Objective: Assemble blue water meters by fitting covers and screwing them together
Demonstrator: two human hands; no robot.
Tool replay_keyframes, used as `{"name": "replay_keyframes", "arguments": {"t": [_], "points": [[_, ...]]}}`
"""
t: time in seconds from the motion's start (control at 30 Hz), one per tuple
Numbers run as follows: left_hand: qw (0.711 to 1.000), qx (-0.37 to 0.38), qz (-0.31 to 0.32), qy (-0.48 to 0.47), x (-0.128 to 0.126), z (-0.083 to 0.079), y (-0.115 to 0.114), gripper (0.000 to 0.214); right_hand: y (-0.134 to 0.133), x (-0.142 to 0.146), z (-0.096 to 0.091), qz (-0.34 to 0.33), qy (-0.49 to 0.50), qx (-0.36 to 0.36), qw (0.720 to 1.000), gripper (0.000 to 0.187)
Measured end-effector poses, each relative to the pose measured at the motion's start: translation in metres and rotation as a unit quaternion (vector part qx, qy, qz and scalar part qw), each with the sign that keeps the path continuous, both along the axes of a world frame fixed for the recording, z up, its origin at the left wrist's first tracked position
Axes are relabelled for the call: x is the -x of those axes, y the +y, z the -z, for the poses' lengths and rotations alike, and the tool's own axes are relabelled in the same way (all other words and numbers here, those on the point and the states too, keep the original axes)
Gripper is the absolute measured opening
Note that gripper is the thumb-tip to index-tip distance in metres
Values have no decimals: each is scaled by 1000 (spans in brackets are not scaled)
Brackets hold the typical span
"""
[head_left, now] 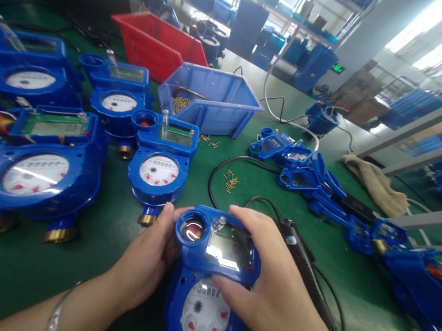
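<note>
Blue water meter (208, 300) lay flat on the green worktop (13, 277) at bottom centre, dial end toward the person, display housing and round port away. Both hands were on it. Left hand (146, 261) came in from lower left, forearm angled up across the worktop, palm cupped against the meter's left side, fingertips curled round the port rim; metal bracelet (57, 313) on the wrist. Right hand (268, 288) came in from lower right, palm down, fingers spread across the top right of the display housing, thumb lying along the dial edge, so the meter was gripped between the two hands. Black power screwdriver (299, 253) lay just beside the right hand, partly under it, its cable looping away over the worktop. Loose brass screws (230, 181) sat ahead, well apart from the hands. Another meter (159, 169) stood just beyond the left fingertips, with more to the left. Blue bin (211, 98) holding screws and red bin (156, 46) were further back. Row of blue covers (328, 190) ran along the right, beige cloth (375, 184) behind them.
</note>
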State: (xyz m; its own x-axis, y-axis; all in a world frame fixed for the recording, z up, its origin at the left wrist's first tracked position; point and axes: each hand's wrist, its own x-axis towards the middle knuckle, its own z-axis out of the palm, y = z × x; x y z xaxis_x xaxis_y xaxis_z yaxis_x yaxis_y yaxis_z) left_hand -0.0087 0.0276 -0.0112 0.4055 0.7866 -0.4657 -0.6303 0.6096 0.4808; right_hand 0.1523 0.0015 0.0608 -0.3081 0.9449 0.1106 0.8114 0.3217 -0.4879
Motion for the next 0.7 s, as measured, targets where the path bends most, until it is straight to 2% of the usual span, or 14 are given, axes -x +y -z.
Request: {"name": "replay_keyframes", "arguments": {"t": [0.17, 0.33, 0.53, 0.6, 0.7], "points": [[1000, -3, 3, 5, 1, -1, -1, 46, 2, -2, 1, -4, 0, 12, 1000, 72], [1000, -20, -6, 21, 2, -3, -2, 42, 1, -2, -4, -13, 35, -35, 999, 68], [997, 40, -17, 59, 0, -5, -5, 34, -17, -5, -8, 55, 57, -118, 990, 80], [998, 37, -7, 57, -1, -5, -4, 36, -21, -8, -8, 61, 58, -142, 986, 82], [999, 0, 14, 49, -3, -5, -1, 42, -23, -13, -13, 66, 39, -138, 987, 72]]}}
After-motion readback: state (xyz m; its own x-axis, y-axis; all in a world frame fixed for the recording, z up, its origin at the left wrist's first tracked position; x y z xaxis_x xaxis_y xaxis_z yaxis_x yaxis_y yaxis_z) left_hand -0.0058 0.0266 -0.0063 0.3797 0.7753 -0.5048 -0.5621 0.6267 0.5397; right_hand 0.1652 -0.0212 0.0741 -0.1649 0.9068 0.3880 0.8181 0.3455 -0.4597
